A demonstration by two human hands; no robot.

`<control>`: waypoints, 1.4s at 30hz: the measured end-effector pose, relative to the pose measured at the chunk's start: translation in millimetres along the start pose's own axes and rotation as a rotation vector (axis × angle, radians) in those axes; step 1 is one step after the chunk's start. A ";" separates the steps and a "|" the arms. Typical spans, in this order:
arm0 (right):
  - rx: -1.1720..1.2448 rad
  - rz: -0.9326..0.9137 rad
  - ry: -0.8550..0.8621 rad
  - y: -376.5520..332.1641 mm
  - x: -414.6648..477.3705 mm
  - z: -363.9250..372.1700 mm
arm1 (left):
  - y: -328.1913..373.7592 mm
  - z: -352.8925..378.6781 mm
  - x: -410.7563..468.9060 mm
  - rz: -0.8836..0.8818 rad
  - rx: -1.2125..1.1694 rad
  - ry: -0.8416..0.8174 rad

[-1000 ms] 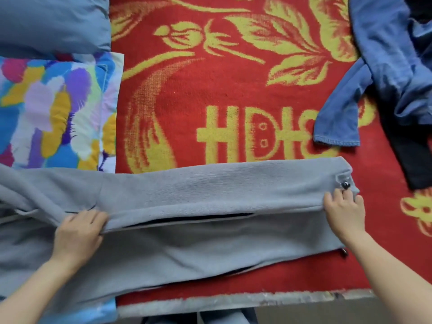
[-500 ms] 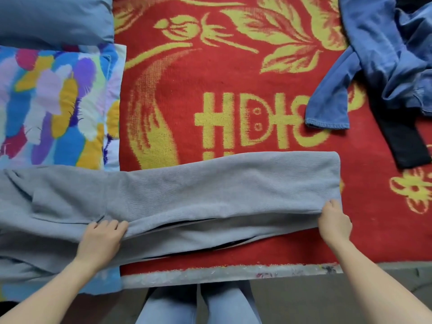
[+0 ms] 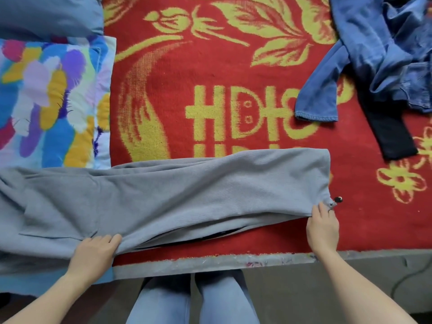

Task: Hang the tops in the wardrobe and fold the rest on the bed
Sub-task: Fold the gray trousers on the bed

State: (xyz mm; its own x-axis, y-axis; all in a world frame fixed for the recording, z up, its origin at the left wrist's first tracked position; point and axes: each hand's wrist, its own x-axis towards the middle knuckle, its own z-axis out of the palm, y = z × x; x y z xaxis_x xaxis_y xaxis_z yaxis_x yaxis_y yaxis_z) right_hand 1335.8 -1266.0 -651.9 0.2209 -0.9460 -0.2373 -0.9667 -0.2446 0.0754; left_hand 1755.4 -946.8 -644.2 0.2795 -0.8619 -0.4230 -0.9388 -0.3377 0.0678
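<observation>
- Grey ribbed-knit trousers [image 3: 187, 195] lie lengthwise along the near edge of the bed, on the red blanket with a yellow floral pattern [image 3: 210, 73]. The wide end runs off-frame left, overlapping the lower edge of the multicoloured brush-stroke pillow [image 3: 46, 101].
- Left hand [image 3: 93, 251] grips the near fabric edge at the wide end. Right hand [image 3: 323, 228] pinches the cuff corner, just beside the small black cord toggle [image 3: 338, 199]. The hands are well apart, both clamped on the cloth.
- My read: holding both ends tensions the top leg so it lies flat and square over the lower one. A dark gap shows between the layers along the near edge, so they aren't fully aligned.
- Working at the bed edge keeps the whole length within reach of the standing person.
- Crumpled blue denim garments [image 3: 385, 54] are piled far right with a black garment [image 3: 392, 136] poking out beneath, well apart from the trousers. Can't tell which are tops.
- Plain grey-blue pillow [image 3: 46, 15] sits top left, touching the multicoloured one.
- Containers: none in view. No wardrobe or hangers in frame, so hanging status is unknown.
</observation>
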 end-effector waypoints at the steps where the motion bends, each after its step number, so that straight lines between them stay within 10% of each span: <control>1: -0.001 0.016 -0.044 -0.1 -0.3 0.6 | 2.1 0.4 -2.5 0.010 -0.021 -0.016; 10: -0.072 0.230 -0.288 3.9 3.8 -1.9 | -10.0 14.2 -29.0 -0.138 0.054 0.037; 15: -0.057 0.232 -0.701 -12.9 8.0 1.0 | 8.7 31.8 -33.5 -0.208 0.139 0.108; 21: -0.164 -0.113 -0.423 -76.3 11.1 -3.7 | 27.8 37.5 -22.5 -0.166 0.108 -0.088; 26: -0.108 -0.234 -0.617 -136.7 13.5 -1.8 | 22.0 25.3 -10.4 -0.206 0.076 -0.007; 33: -0.012 -0.470 -0.407 -216.6 -20.7 -16.9 | -34.9 -3.9 -9.7 -0.340 0.040 0.166; 38: -0.020 -0.542 -0.414 -303.6 -56.6 -21.0 | -107.0 -37.5 -29.5 -0.708 -0.100 0.443; 42: 0.022 -0.713 -0.322 -387.5 -96.9 -18.1 | -180.9 -52.9 -34.4 -1.008 -0.616 0.346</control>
State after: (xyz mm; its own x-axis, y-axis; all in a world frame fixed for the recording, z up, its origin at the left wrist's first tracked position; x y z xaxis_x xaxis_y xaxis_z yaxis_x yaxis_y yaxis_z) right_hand 1691.3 -1083.4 -640.6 0.7442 -0.4528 -0.4910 -0.6085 -0.7627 -0.2189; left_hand 1926.2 -876.0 -594.0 0.9510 -0.1362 -0.2776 -0.0474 -0.9514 0.3043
